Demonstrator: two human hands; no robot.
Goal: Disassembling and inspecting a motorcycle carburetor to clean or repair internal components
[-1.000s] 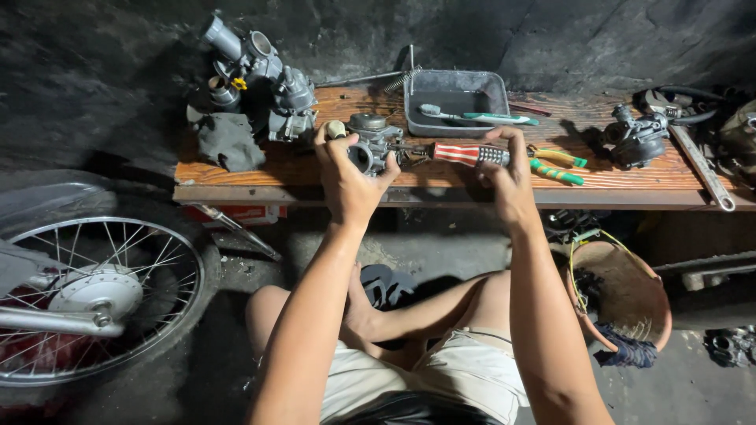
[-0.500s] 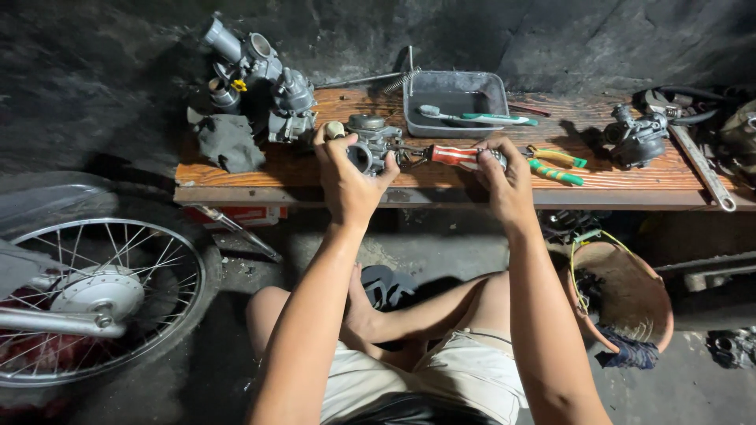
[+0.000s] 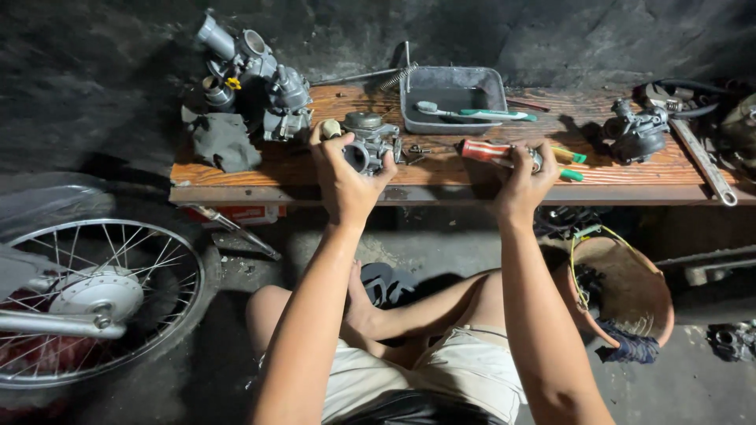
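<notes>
**Carburettor in the left hand, screwdriver in the right, at the bench edge**

The left hand [image 3: 346, 179] is wrapped closed around a small grey carburettor [image 3: 367, 143], lifting it just above the front of the wooden bench [image 3: 441, 175] with its round bore facing the camera. The right hand [image 3: 521, 182] is closed on a red-handled screwdriver [image 3: 492, 151], gripping it near the shaft end, the handle pointing towards the carburettor. The two are near but apart, so the work looks to be at the point of bringing tool to part; by my reading, the next move calls for turning the screwdriver round and seating its tip squarely in a screw.

Outward: a grey metal tray [image 3: 453, 101] behind holds a green-handled toothbrush [image 3: 465, 113]; more carburettor bodies [image 3: 256, 75] stand at the back left beside a dark rag [image 3: 222, 140], and another grey assembly [image 3: 636, 132] sits to the right. Under the bench's left end lies a flat red-and-white package [image 3: 236, 214], its print too small to tell. A spoked wheel [image 3: 94, 303] stands at the left
</notes>
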